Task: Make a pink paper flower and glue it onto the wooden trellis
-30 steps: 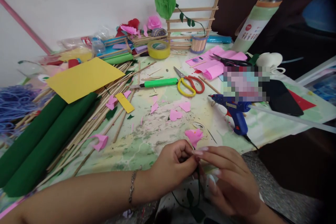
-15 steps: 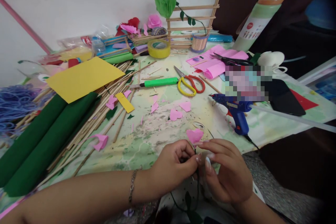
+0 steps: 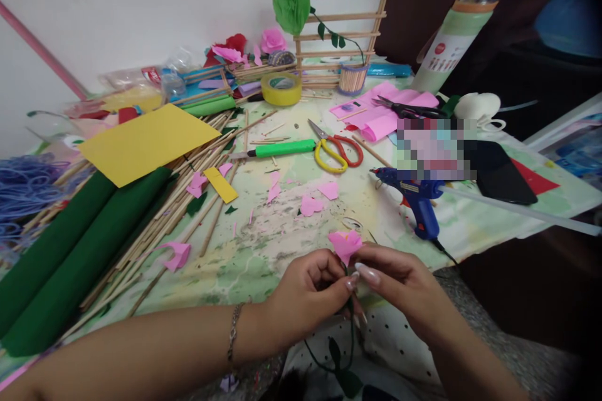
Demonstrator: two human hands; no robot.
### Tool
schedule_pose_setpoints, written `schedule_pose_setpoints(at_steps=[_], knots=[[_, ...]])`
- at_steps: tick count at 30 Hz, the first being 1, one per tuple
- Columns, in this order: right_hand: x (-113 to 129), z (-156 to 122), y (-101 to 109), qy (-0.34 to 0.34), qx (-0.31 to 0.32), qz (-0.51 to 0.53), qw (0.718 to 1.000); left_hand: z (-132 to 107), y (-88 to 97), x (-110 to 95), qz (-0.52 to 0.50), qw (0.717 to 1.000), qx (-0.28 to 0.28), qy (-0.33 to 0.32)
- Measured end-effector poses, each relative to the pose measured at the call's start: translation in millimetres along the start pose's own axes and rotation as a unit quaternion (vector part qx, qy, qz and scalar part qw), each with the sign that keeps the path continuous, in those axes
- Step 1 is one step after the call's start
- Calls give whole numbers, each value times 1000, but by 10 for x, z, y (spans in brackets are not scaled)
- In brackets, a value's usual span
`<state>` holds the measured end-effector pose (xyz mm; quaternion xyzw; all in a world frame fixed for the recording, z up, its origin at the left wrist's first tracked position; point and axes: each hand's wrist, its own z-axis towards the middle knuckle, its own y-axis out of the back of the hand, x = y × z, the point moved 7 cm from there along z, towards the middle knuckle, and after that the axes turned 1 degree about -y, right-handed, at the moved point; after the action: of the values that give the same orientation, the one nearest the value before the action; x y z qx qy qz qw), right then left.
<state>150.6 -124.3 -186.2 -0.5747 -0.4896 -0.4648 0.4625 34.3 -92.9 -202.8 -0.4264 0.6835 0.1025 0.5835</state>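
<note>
A: State of each grip?
B: Left hand (image 3: 305, 288): clamped on the green stem (image 3: 352, 329). Right hand (image 3: 404, 282): closure indeterminable; fingertips partly hidden behind the pink flower (image 3: 345, 245) atop the stem.
A: Beyond?
B: Glue gun (image 3: 418, 194) on counter (image 3: 244, 263); pixelation masks the item (image 3: 430, 145) behind.

Lettering is staying too small to read: blurred print is showing on the vacuum flask (image 3: 446, 53) and hot-glue gun (image 3: 426, 216) beyond the right hand (image 3: 399, 279), and on the yellow tape roll (image 3: 282, 97) beyond the left hand (image 3: 305, 288).
</note>
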Motion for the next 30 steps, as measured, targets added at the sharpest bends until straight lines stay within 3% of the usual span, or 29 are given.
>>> schedule_pose_setpoints(at_steps=[3,9,18,21,24,26,30], knots=[[-54,6,-82,-36,8,46,998,-11,26,26,37,999,-24,3],[-152,16,-134,-68,-15,76,995,-29,21,-16,135,990,-13,-35],[-78,-1,-135,-108,-29,140,984,-33,0,-31,172,984,9,-39],[-58,-24,-149,-127,-16,157,979,-56,-6,-59,227,972,19,-57],[-77,-31,-149,-126,13,157,979,-96,-27,-105,303,948,39,-91],[-88,-30,-139,-109,40,149,982,-142,-73,-184,359,920,56,-149],[35,-86,-197,-19,145,77,986,-289,-262,-297,501,807,128,-285]])
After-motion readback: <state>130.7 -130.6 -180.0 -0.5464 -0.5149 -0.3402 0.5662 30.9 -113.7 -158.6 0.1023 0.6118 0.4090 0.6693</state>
